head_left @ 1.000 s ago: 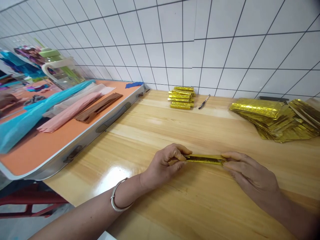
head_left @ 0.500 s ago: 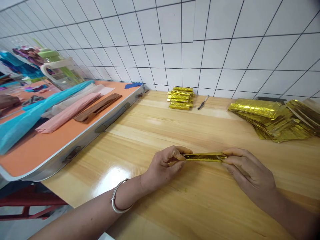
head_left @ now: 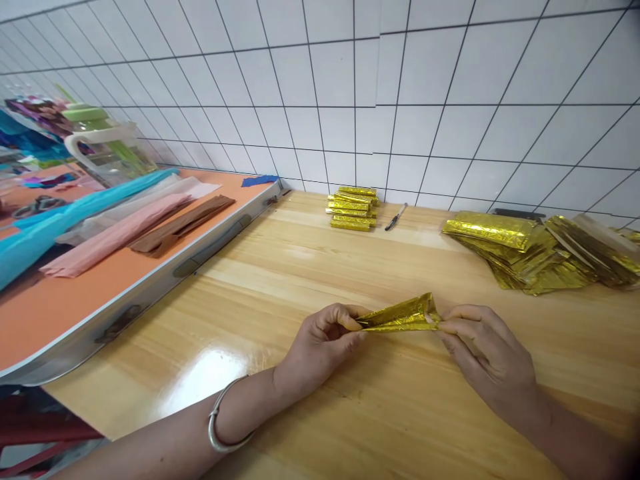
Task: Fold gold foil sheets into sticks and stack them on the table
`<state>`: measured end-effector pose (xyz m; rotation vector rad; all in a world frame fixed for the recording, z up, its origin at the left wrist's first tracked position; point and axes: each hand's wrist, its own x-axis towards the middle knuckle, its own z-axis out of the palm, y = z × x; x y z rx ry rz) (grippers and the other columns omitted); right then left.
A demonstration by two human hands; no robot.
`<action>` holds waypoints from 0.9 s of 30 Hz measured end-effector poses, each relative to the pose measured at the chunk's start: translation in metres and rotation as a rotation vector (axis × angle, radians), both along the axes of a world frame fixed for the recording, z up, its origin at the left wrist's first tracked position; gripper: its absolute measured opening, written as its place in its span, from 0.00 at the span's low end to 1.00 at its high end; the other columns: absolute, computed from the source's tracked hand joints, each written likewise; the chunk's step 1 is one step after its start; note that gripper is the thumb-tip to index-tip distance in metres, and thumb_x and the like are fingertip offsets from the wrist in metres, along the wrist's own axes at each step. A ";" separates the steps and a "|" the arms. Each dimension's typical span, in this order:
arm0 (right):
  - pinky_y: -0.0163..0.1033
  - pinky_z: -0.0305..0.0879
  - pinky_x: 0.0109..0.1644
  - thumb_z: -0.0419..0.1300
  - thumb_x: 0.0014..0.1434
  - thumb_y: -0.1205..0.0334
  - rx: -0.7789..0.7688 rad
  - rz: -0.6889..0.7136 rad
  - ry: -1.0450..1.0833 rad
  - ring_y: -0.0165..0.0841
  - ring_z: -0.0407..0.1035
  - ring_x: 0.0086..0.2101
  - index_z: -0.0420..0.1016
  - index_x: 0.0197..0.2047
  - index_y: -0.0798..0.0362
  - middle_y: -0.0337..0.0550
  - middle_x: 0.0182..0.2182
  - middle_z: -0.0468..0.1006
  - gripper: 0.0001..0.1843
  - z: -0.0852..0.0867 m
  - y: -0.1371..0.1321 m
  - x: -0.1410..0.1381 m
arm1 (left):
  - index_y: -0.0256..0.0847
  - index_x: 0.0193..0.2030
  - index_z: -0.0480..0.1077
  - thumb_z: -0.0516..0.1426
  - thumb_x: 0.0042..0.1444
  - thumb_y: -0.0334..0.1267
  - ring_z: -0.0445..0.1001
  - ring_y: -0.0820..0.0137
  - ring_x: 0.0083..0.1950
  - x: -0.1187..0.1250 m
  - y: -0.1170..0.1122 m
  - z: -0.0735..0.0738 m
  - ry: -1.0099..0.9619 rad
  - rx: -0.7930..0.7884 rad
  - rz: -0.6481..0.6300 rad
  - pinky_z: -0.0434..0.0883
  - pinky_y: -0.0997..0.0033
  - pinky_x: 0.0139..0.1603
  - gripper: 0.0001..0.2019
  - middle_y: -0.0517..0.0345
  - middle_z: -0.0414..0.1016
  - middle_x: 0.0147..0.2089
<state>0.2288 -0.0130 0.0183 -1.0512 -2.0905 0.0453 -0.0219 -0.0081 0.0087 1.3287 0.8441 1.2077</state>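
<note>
A folded sheet of gold foil paper (head_left: 400,317) is stretched between my two hands, just above the wooden table. My left hand (head_left: 327,340) pinches its left end between thumb and fingers; a metal bangle (head_left: 216,421) is on that wrist. At the other end, my right hand (head_left: 487,347) closes its thumb and fingertips on the lower right corner. The fold stands open toward the right, with its upper right corner raised in a point. Part of the left end is hidden by my fingers.
Folded gold strips (head_left: 353,208) are stacked by the tiled wall, beside a pen (head_left: 397,217). A heap of gold foil sheets (head_left: 535,257) lies at the right. On the left, an orange folding table (head_left: 65,313) bears blue, pink and brown crepe paper and a green-lidded bottle (head_left: 93,117).
The gold foil paper was a narrow, nearly level strip; now its fold has spread at the right end and its upper corner has risen. The camera view has shifted slightly.
</note>
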 end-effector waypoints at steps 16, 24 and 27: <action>0.39 0.65 0.46 0.60 0.57 0.65 -0.427 0.087 0.330 0.34 0.67 0.44 0.73 0.38 0.44 0.40 0.44 0.70 0.06 -0.007 0.001 0.002 | 0.36 0.31 0.68 0.58 0.55 0.29 0.74 0.69 0.41 -0.010 0.002 0.001 0.107 0.215 -0.058 0.71 0.69 0.42 0.03 0.50 0.74 0.41; 0.36 0.64 0.41 0.61 0.56 0.62 -0.531 0.045 0.402 0.32 0.68 0.39 0.70 0.37 0.45 0.38 0.37 0.72 0.05 -0.013 -0.005 0.002 | 0.36 0.31 0.68 0.57 0.55 0.27 0.73 0.69 0.40 -0.013 0.003 -0.001 0.148 0.256 -0.053 0.71 0.67 0.41 0.03 0.50 0.74 0.39; 0.37 0.65 0.41 0.62 0.54 0.59 -0.579 -0.036 0.431 0.33 0.69 0.38 0.69 0.39 0.46 0.39 0.36 0.73 0.09 -0.015 -0.007 0.002 | 0.36 0.31 0.68 0.57 0.55 0.27 0.74 0.69 0.40 -0.014 0.003 -0.002 0.156 0.255 -0.059 0.71 0.67 0.41 0.03 0.50 0.74 0.39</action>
